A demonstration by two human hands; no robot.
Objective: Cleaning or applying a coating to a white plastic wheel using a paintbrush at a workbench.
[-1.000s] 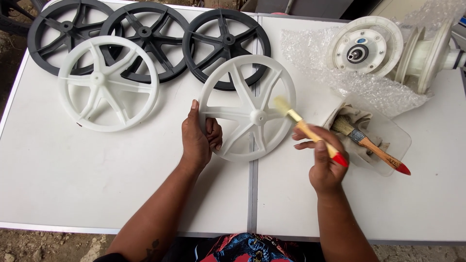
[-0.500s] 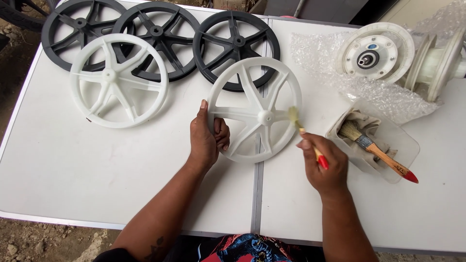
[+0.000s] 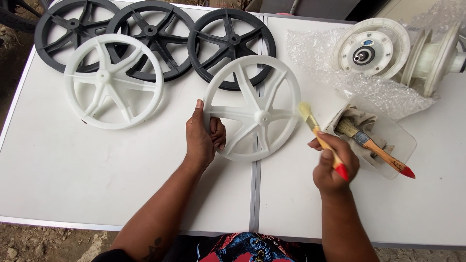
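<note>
My left hand (image 3: 205,138) grips the left rim of a white five-spoke plastic wheel (image 3: 252,107) lying flat on the white table (image 3: 97,184). My right hand (image 3: 335,165) holds a small paintbrush (image 3: 321,138) with a wooden handle and red tip. Its pale bristles touch the wheel's right rim. A clear plastic container (image 3: 388,140) to the right of that hand holds a second brush (image 3: 374,148) and a rag.
Another white wheel (image 3: 113,81) lies at the left, overlapping three black wheels (image 3: 150,46) along the far edge. Bubble wrap (image 3: 359,82) and two white hub parts (image 3: 371,47) sit at the far right. A seam (image 3: 256,194) splits the table down the middle.
The brush has moved from the wheel's spokes out to its right rim. My left hand keeps its hold on the left rim.
</note>
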